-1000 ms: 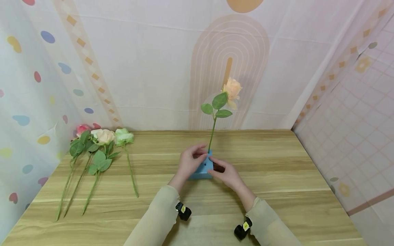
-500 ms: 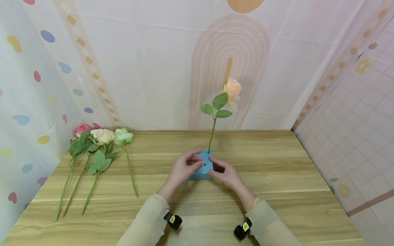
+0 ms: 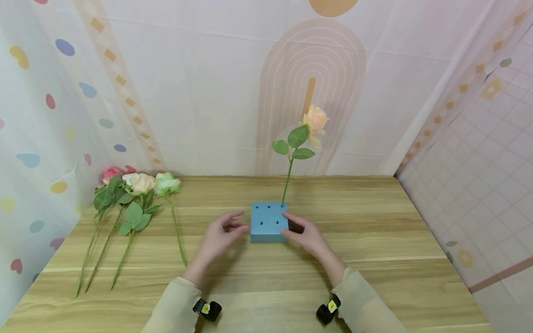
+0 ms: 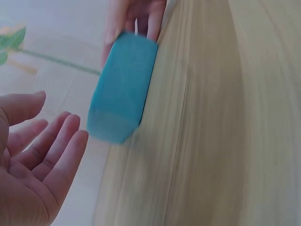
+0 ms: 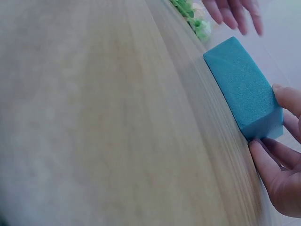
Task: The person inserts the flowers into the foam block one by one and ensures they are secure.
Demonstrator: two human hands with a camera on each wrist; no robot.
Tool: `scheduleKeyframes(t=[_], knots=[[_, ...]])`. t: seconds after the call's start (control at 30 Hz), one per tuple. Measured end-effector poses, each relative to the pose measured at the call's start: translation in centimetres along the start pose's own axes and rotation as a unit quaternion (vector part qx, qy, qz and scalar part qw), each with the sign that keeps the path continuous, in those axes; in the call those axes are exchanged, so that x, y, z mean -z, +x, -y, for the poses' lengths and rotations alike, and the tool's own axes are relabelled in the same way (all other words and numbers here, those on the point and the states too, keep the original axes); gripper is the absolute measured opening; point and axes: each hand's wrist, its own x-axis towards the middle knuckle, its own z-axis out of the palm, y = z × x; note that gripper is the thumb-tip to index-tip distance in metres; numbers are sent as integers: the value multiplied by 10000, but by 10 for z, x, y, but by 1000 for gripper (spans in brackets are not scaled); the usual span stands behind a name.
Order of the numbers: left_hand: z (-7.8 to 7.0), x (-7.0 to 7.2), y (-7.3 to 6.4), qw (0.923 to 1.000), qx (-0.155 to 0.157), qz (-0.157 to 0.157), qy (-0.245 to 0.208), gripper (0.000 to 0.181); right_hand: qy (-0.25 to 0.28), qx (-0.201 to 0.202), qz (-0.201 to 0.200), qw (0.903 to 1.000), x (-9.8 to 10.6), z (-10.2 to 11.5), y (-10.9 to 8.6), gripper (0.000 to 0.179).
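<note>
A blue foam block [image 3: 268, 227] with several small holes in its top sits on the wooden table. From its back right hole rises a peach rose [image 3: 314, 121] on a green stem, leaning slightly right. My right hand [image 3: 306, 235] holds the block's right side, thumb at the front corner and fingertips on the top edge; this grip also shows in the right wrist view. Just left of the block is my left hand [image 3: 220, 233], with nothing in it. In the left wrist view its fingers [image 4: 56, 155] are loosely bent, close to the block's near end.
On the table's left lie a pink rose [image 3: 111, 175], a cream rose [image 3: 140, 183] and a pale green rose [image 3: 167, 184], stems toward the front. Patterned curtains [image 3: 200, 92] hang behind and at both sides. Each wrist bears a small black camera [image 3: 214, 311].
My left hand has drawn away from the block to the left, uncovering its left side and holes. The right hand, the block and the upright rose stay in place.
</note>
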Motion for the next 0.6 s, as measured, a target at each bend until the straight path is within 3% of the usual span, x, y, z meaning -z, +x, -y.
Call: scheduleKeyframes(t=[0.27,0.6], knots=[[16,44,-11,9981,240,-296,475,47,11,-74,-21,10000,0,0,-1,55],[36,97,-28,9901,635,-610,1091,59,-48,-71,-53,9999,0,1,-1,55]])
